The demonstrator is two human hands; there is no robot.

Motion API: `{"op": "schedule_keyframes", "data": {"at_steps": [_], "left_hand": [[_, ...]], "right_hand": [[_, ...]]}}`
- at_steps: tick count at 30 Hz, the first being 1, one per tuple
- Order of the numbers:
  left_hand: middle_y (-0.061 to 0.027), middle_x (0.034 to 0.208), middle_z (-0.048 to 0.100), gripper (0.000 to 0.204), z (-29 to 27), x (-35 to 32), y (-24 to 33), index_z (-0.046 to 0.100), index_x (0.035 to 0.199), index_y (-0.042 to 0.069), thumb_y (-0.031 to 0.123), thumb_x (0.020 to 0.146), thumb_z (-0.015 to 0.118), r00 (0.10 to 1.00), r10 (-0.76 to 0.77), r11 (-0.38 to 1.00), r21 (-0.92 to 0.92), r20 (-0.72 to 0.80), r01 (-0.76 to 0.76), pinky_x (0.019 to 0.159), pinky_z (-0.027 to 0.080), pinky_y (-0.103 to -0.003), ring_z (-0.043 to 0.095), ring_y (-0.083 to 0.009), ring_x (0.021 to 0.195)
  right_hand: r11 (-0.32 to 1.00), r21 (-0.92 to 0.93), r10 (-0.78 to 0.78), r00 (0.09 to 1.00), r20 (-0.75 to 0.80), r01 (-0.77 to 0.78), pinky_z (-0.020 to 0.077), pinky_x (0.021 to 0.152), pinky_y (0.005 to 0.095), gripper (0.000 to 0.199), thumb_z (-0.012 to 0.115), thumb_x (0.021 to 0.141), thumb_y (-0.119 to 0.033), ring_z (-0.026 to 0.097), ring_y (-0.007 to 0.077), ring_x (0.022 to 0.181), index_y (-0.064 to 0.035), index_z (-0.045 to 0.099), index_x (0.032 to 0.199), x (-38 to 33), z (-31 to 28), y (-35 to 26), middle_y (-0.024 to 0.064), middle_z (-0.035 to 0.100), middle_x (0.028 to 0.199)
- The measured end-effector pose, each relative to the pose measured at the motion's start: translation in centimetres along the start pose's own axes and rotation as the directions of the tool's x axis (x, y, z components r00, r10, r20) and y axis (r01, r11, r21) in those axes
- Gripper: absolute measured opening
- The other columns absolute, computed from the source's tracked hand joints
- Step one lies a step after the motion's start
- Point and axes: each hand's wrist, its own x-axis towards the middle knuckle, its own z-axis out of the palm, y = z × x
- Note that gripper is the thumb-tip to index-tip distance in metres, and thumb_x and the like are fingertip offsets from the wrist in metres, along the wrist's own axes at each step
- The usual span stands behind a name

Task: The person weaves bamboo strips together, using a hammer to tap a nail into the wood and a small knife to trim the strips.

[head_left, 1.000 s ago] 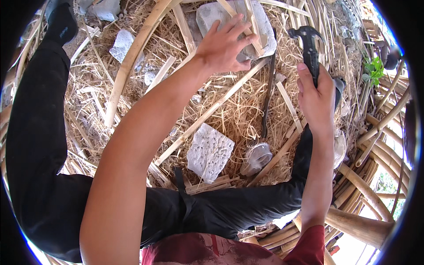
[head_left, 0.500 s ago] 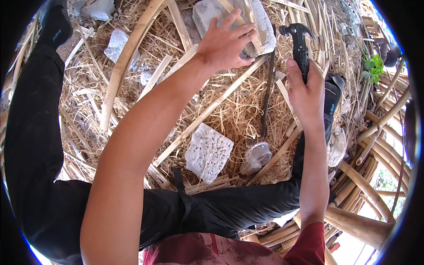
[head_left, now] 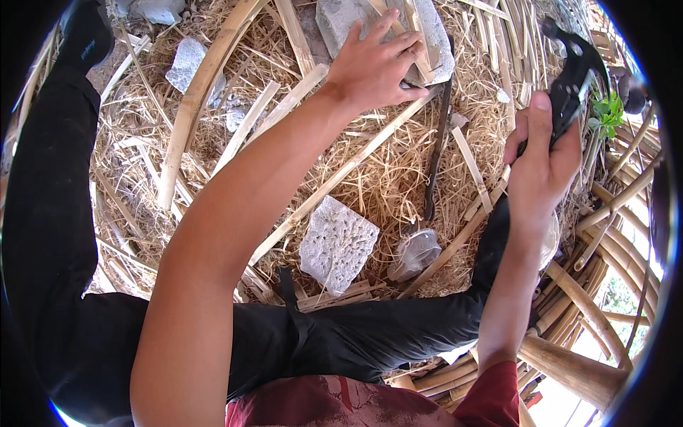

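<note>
My right hand [head_left: 538, 167] is wrapped around the handle of a black claw hammer [head_left: 569, 89], raised at the right with its head pointing up and away. At the top centre my left hand [head_left: 377, 65] is spread, fingers apart, over bamboo strips [head_left: 421, 53] lying across a grey concrete block [head_left: 440, 53]. Its fingertips reach the strips. What lies beneath the palm and thumb is partly hidden; a small dark bit shows there.
Bamboo shavings cover the ground around a pitted stone [head_left: 339, 245], a clear plastic cup [head_left: 415, 255] and a dark metal bar [head_left: 438, 149]. A long curved bamboo piece [head_left: 196, 107] lies at left. Bamboo poles [head_left: 569, 366] stack at right, by a green plant [head_left: 607, 114].
My right hand has swung the hammer to the right, away from the block. The left hand stays over the strips, with only a slight shift in view.
</note>
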Motion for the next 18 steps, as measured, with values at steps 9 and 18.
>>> {"op": "schedule_keyframes", "data": {"at_steps": [9,18], "left_hand": [[-0.0019,0.157,0.053,0.084,0.3,0.0,-0.9,0.059,0.148,0.014,0.075,0.091,0.059,0.999,0.025,1.000,0.007,-0.048,-0.024,0.117,0.035,-0.068,0.029,-0.0341,0.156],[-0.0010,0.149,0.059,0.079,0.3,0.2,-0.8,0.068,0.136,0.010,0.072,0.086,0.068,0.989,0.036,0.999,-0.001,-0.141,-0.036,0.114,0.044,-0.059,0.038,-0.0346,0.150]], "right_hand": [[0.975,-0.004,0.223,0.975,-0.012,-0.223,0.0332,0.041,0.0231,0.031,0.061,0.105,-0.033,0.050,0.0066,0.046,-0.0101,0.058,0.084,1.8,-1.0,-0.4,-0.0030,0.052,0.061],[0.892,-0.114,0.451,0.881,0.143,-0.438,0.0349,0.042,0.0242,0.030,0.063,0.106,-0.035,0.046,0.0074,0.046,-0.0076,0.058,0.093,1.5,-0.4,0.8,-0.0027,0.051,0.066]]}}
